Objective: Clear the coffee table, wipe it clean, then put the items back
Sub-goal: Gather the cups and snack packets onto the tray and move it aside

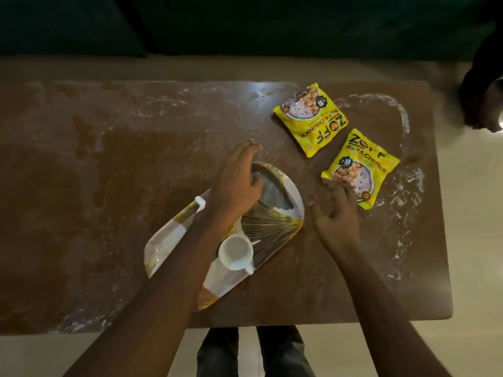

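Observation:
A patterned white and gold tray (275,221) lies slantwise on the brown coffee table (136,186). A white cup (235,253) stands on the tray, and a second white cup (201,201) peeks out behind my left forearm. My left hand (239,180) hovers over the tray's far end with fingers loosely bent, holding nothing that I can see. Two yellow soya chunks packets lie to the right: the far packet (310,118) and the near packet (362,170). My right hand (337,213) reaches toward the near packet, its fingertips touching the packet's lower left edge.
White smears and streaks cover the tabletop, thickest along the right side (408,186). A dark sofa (245,23) runs behind the table. Another person's foot (481,112) stands at the far right on the pale floor. My legs (255,352) show below the table's near edge.

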Demonstrator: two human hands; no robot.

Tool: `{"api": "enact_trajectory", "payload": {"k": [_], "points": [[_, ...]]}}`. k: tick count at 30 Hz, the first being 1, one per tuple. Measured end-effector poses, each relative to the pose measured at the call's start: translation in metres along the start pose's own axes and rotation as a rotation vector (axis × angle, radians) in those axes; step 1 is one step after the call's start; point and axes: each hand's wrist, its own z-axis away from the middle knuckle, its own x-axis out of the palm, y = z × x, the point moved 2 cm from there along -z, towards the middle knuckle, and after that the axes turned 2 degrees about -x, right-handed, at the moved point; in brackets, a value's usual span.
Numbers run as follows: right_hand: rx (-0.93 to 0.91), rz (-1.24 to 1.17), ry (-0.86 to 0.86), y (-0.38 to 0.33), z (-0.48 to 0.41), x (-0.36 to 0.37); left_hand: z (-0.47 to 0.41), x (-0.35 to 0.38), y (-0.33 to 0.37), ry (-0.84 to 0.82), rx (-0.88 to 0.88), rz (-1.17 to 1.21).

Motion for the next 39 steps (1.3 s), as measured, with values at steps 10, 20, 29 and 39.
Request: {"api": "enact_trajectory", "payload": {"k": [10, 20, 29, 39], "points": [[-0.009, 0.414, 0.011, 0.044, -0.06, -0.008, -0.086, 0.074, 0.039, -0.11, -0.374, 0.135], [-0.05, 0.434, 0.0, 0.059, -0.082, -0.005, -0.134, 0.091, 0.049, 0.141, -0.686, 0.522], [-0.159, -0.128, 0.181, 0.058, -0.082, -0.019, -0.117, 0.085, 0.06, 0.002, -0.621, 0.783], [-0.267, -0.344, 0.018, -0.018, -0.036, -0.015, -0.021, -0.01, 0.039, 0.299, -0.506, 0.863]]}}
